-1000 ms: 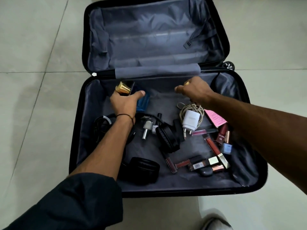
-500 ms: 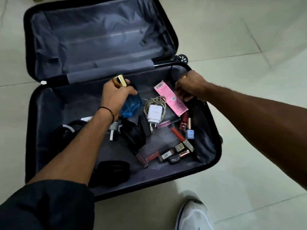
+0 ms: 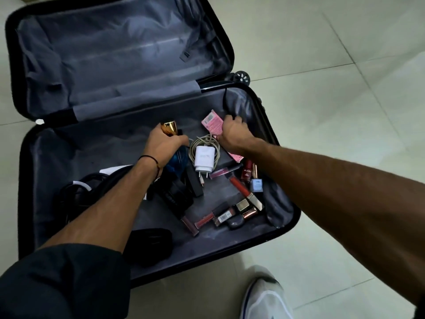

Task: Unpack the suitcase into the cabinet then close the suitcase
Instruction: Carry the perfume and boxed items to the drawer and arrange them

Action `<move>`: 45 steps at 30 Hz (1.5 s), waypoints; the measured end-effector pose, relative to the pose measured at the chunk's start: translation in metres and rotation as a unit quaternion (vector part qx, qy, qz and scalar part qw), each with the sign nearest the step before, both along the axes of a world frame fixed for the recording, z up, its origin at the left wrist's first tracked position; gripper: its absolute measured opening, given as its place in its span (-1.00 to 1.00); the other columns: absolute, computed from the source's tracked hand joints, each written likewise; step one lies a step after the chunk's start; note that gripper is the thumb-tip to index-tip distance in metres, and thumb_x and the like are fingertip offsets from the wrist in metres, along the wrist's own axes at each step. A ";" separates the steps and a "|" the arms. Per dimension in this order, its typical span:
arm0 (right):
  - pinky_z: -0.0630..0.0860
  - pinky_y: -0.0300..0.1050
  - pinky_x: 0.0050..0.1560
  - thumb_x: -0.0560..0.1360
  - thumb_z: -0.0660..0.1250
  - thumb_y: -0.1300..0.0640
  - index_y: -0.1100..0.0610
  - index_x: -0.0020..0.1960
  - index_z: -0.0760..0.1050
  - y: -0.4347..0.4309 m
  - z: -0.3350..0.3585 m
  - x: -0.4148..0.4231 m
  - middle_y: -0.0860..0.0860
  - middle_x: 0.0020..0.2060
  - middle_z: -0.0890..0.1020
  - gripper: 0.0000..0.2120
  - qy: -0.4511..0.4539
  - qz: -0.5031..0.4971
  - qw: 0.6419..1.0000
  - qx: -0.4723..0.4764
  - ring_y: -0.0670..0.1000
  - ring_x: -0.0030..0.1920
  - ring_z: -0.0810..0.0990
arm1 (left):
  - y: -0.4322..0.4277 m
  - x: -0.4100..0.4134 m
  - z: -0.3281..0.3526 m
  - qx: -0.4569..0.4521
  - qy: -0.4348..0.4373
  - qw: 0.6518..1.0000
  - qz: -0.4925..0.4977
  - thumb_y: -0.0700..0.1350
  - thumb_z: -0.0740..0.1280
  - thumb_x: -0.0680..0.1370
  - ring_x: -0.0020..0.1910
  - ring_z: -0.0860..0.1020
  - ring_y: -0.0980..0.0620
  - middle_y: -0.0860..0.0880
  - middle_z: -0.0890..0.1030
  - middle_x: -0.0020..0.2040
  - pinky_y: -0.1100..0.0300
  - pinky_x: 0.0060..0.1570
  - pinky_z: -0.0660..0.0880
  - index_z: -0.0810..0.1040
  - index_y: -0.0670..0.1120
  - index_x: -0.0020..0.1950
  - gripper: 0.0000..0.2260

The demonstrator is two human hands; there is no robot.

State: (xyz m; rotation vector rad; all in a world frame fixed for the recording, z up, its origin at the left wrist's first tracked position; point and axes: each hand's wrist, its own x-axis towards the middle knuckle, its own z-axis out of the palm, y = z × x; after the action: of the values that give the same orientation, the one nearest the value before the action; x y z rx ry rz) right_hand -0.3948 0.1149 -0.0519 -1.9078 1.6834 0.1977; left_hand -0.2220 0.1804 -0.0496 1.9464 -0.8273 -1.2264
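You're early in the job: the suitcase (image 3: pixel 282 143) lies wide open on the floor, lid side bare, near side full. No cabinet in view, so nothing counts as unpacked yet, and closing comes last.

Your left hand (image 3: pixel 162 143) is wrapped tight round a perfume bottle (image 3: pixel 176 161), gold cap poking out past the knuckles, blue glass under the palm. Just right of it: white charger (image 3: pixel 203 158) w/ coiled cable.

Your right hand (image 3: pixel 232 132) is curled down over a pink box (image 3: pixel 212 122), fingers bent; can't tell if it's gripped or only touched. Nearer you from that hand: a scatter of lipsticks (image 3: pixel 241 188) etc. Below your left wrist: black headphones (image 3: pixel 177 195) and a black pouch (image 3: pixel 149 246).
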 end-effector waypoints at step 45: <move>0.45 -0.16 -0.38 0.47 0.27 0.36 0.29 -0.09 0.42 0.049 0.055 -0.033 0.12 -0.27 0.49 -0.96 -0.210 -0.182 0.950 0.139 0.02 -0.36 0.47 | 0.051 0.018 0.053 -0.039 0.353 0.935 -0.026 0.02 0.37 0.46 -0.20 0.57 -0.07 -0.08 0.57 -0.18 -0.05 -0.07 0.59 0.53 -0.07 0.08 -0.74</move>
State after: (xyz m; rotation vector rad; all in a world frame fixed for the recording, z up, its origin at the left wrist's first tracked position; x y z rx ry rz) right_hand -0.4279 0.1644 0.0026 -1.2947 1.5776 -0.1085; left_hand -0.2044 0.2311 0.0036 1.2661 -0.5304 -1.7353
